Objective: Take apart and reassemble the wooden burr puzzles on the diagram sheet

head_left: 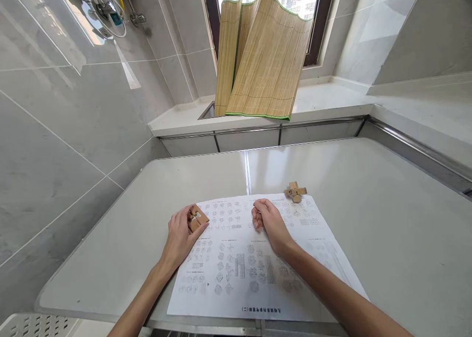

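A white table (324,165) bears a printed sheet (206,302). At the sheet's twelve o'clock, the right hand (271,224) has curled fingers, their contents indiscernible; at ten, the left hand (180,229) grasps a wooden block (199,217). A wooden cross (295,192) lies at one o'clock.

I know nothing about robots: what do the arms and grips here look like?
No machine here: the left forearm and right forearm are a person's, bare, with no sleeves in view. The left grip and right grip are human hands, ungloved, with no rings, watches or bracelets visible. No cables or markings show on either.
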A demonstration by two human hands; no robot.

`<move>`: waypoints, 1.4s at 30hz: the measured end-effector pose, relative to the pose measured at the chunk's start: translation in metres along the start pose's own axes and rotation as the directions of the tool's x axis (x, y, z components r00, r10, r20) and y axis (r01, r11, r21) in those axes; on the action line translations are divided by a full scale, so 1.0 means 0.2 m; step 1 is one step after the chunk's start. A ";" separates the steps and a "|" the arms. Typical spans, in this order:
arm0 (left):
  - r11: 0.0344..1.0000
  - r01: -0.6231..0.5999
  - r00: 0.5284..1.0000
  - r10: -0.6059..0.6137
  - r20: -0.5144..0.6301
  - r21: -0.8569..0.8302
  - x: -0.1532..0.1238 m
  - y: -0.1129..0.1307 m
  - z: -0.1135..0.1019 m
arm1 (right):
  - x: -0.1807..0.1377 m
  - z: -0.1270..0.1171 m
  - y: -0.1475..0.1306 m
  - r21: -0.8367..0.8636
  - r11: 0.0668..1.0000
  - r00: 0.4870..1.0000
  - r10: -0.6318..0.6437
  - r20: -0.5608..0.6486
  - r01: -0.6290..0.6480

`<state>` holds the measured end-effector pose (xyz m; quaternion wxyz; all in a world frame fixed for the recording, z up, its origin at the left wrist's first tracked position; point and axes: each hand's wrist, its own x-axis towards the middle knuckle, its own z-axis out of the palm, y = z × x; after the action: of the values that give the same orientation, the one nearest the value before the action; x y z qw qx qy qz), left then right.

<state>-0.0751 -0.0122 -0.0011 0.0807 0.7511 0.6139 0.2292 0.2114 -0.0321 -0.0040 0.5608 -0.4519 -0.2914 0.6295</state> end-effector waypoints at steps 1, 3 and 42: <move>1.000 -0.004 1.000 0.004 0.003 -0.006 0.00 0.01 -0.01 | 0.00 0.00 0.00 -0.006 1.000 1.000 0.003 0.004 -0.003; 1.000 -0.025 1.000 0.025 0.008 -0.016 0.00 0.03 -0.01 | 0.00 0.00 0.00 -0.016 1.000 1.000 0.007 0.009 -0.007; 0.890 -0.374 0.850 0.441 0.288 -0.260 0.26 0.13 0.13 | 0.04 -0.08 0.06 -0.850 0.154 0.829 -0.363 0.426 0.504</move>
<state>-0.0334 0.0352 0.0000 0.2076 0.8810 0.3911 0.1668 0.2212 -0.0282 -0.0231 0.3231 -0.5481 -0.7518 0.1732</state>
